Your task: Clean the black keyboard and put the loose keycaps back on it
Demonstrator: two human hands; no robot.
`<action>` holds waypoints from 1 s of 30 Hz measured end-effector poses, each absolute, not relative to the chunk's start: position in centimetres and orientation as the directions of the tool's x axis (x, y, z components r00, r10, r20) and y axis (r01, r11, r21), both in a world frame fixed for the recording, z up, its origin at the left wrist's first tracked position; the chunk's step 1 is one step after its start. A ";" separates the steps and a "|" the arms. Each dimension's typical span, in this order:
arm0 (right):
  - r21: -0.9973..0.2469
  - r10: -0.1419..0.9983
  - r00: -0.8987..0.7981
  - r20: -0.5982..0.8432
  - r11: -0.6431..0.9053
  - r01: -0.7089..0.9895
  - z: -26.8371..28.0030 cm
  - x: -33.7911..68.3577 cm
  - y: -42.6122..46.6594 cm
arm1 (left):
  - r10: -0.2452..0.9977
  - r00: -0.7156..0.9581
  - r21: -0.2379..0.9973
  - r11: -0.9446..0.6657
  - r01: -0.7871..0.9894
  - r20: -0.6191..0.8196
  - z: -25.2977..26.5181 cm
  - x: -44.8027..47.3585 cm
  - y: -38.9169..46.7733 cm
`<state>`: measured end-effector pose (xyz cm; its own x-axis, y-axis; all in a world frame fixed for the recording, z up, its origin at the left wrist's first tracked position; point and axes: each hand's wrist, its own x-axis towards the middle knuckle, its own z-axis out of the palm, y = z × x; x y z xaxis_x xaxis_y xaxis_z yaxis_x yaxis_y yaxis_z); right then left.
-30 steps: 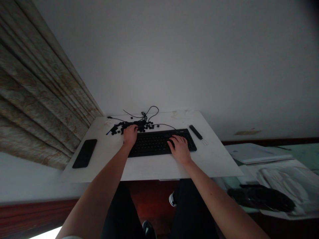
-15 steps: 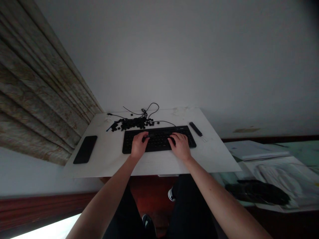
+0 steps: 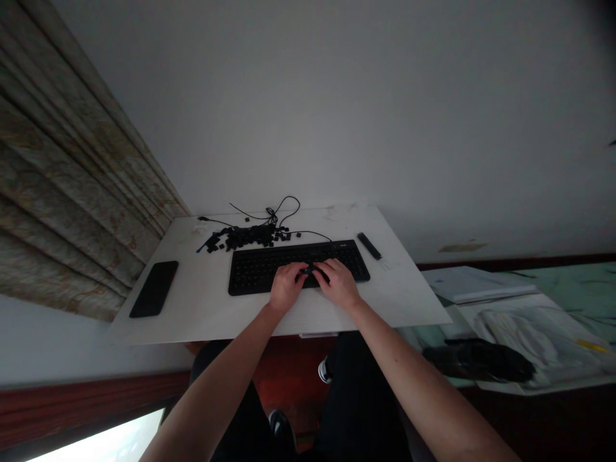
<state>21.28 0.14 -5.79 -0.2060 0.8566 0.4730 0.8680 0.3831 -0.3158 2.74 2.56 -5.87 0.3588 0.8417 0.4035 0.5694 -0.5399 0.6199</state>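
Note:
A black keyboard lies on the white table, and both hands are over its right half. My left hand has thumb and fingers curled toward each other above the keys. Close beside it, my right hand has its fingers bent the same way, the fingertips of the two hands nearly meeting. Whatever is between the fingertips is too small and dark to make out. Behind the keyboard lies a heap of loose black keycaps, with a thin black cable looped beyond it.
A black phone lies on the left of the white table. Right of the keyboard is a slim dark object. Papers and a black bag-like item rest on a lower surface at right. A curtain hangs at left.
My left hand has moved right along the keyboard and my right hand slightly left, so the hands are now close together. The whole view has shifted a little.

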 end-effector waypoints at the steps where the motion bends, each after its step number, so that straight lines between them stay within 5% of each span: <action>1: -0.318 0.851 -0.212 0.480 0.394 0.862 -5.9 21.3 0.2 | 0.832 0.367 0.612 -0.555 0.564 0.417 -5.9 3.0 2.6; 5: -0.361 0.829 -0.144 0.541 0.383 0.850 -6.5 21.6 0.3 | 0.813 0.343 0.547 -0.573 0.610 0.469 -5.9 3.6 2.7; 13: -0.683 0.800 0.313 0.512 0.158 0.713 -7.1 22.9 0.8 | 0.832 0.317 0.476 -0.529 0.703 0.456 -6.2 3.7 2.8; 21: -0.756 0.985 0.046 0.166 0.097 0.648 -4.0 24.2 3.5 | 0.848 0.325 0.486 -0.511 0.709 0.419 -6.1 3.7 2.8; 30: -0.779 0.966 -0.101 -0.237 -0.127 0.614 -2.5 24.4 6.7 | 0.854 0.331 0.488 -0.505 0.712 0.401 -6.0 3.7 2.8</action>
